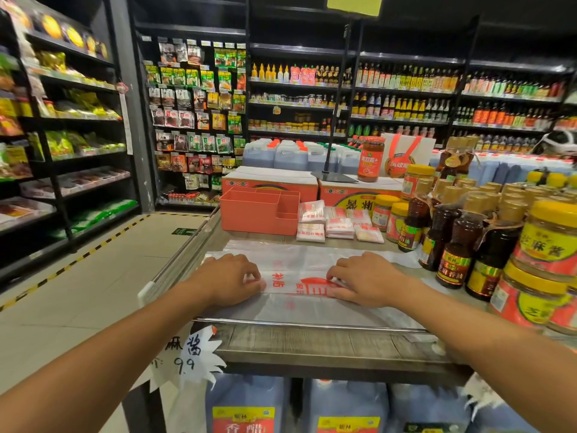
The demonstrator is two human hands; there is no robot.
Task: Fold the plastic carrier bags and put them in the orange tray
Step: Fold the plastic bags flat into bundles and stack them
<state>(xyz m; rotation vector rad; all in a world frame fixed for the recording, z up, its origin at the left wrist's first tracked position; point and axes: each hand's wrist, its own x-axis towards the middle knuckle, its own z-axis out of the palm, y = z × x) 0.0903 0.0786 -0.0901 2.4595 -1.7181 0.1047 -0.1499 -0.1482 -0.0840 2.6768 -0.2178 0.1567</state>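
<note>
Head view. Flat on the table (pixel 312 348), under both hands: one carrier bag (pixel 299 260) of thin translucent white film with red print, spread sideways well past each wrist and lightly wrinkled. Appears folded over once along its length (fold edge running straight from one set of fingertips to the other). Red characters and part of a red logo showing in the gap between the hands.

Left hand (pixel 232 278) knuckles up on the bag's left part, fingers curled, pinching the film at the fold between thumb and fingertips. Right hand (pixel 363 281) on the bag's right part, fingers close together and nearly straight, pointing toward the left hand and pressing the fold down. Thumb hidden, so no telling whether it is tucked under the film.

Beyond the left hand's fingertips, at the far side of the table: orange tray (pixel 259 214), upright, with one large compartment and smaller ones at its right end. Inside mostly hidden from this angle. Just right of the tray, beyond the gap between the hands: folded bags (pixel 338 225), small white-and-red squares in low stacks on the table, outside the tray.

Right of the right hand, apart from it: dark sesame-oil bottles (pixel 456 248) with gold caps, and yellow-lidded jars (pixel 549 242). Below both forearms, under the table edge: a jagged handwritten price tag (pixel 187 354) and blue jugs (pixel 246 401).
</note>
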